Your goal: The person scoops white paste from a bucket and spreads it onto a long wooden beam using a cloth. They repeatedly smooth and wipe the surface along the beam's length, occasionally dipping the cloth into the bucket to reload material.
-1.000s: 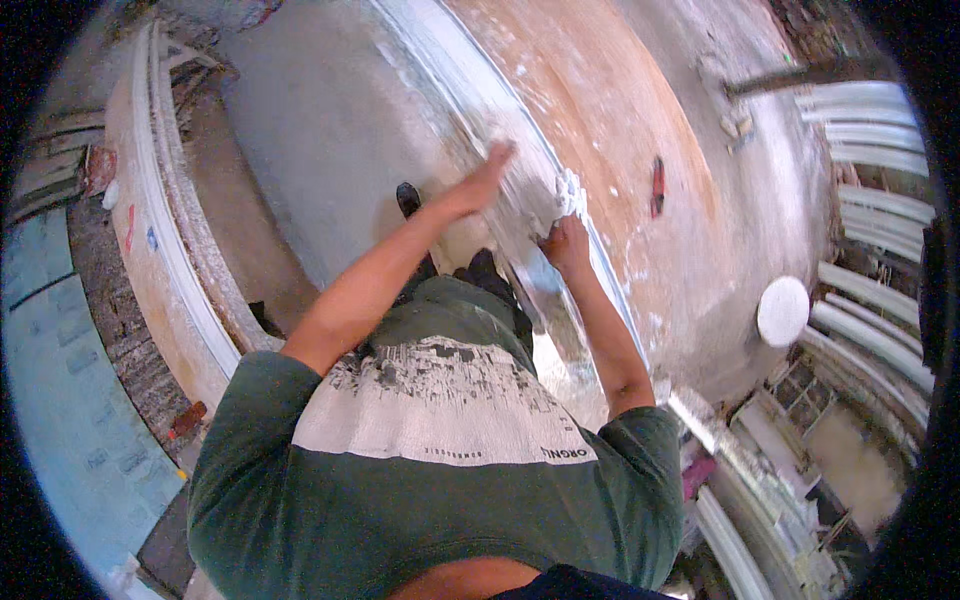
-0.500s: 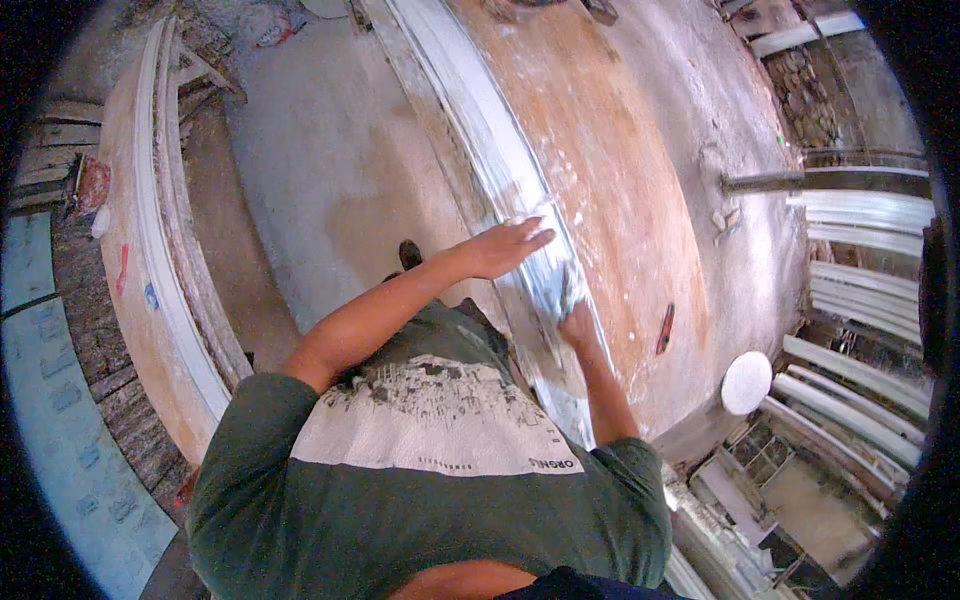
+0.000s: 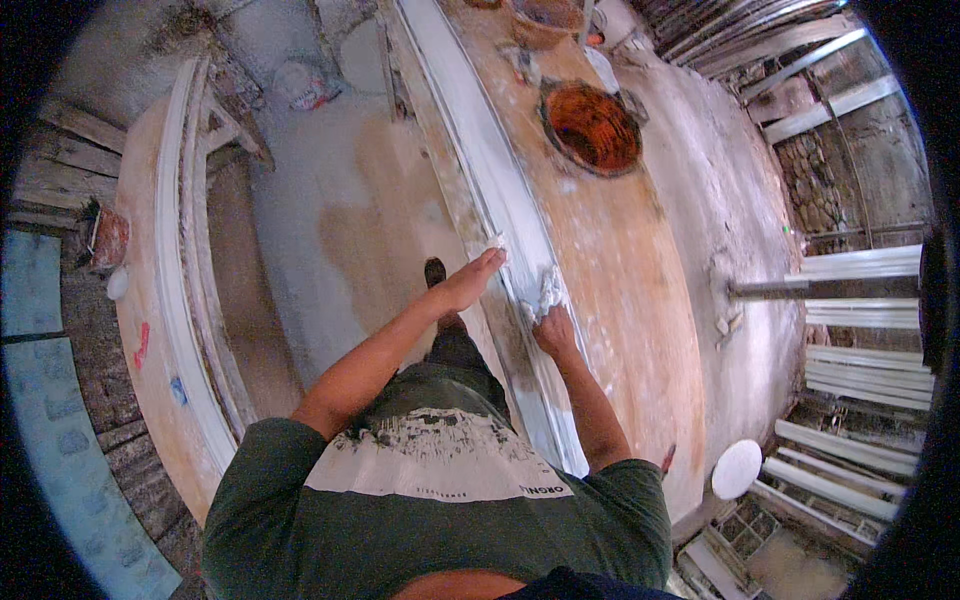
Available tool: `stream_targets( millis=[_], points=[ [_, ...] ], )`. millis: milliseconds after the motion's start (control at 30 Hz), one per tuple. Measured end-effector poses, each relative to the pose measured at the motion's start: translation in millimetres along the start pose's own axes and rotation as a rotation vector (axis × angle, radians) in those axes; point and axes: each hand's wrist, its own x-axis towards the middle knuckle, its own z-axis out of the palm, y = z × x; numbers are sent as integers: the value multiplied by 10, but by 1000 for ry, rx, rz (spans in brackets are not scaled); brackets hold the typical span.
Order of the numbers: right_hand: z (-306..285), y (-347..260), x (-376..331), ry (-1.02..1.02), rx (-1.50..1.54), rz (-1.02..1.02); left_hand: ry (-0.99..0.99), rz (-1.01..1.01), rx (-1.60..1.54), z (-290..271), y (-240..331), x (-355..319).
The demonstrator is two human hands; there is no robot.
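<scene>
A long strip [image 3: 500,170] coated in wet white material, looking like plaster, runs along the wooden bench [image 3: 630,260] in front of me. At the strip's left edge is my left hand [image 3: 473,280], its fingers closed together with a small white lump [image 3: 496,242] at their tips. My right hand [image 3: 553,330] is lower on the strip, closed round a ragged, wet white wad [image 3: 549,290] that sticks out beyond the fingers. Its fingertips are partly hidden by the wad.
An orange-brown basin [image 3: 592,128] stands at the bench's far end, with another container [image 3: 547,20] beyond it. A second bench [image 3: 140,260] with a white strip curves along the left. White lengths [image 3: 840,440] are stacked at right, near a round white disc [image 3: 736,469].
My view has shifted forward along the bench, bringing the basin into sight. My left hand has moved from across the strip to its left edge. The right hand's white wad now shows clearly.
</scene>
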Motion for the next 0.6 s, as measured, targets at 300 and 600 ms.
stream_targets(
  millis=[300, 600],
  points=[
    [402, -202, 3048, -60, -20, -82, 67, -73, 99, -1794, -39, 1411],
    [762, -235, 5316, 172, -82, -100, 207, -127, -262, -3619, 139, 2252]
  ],
)
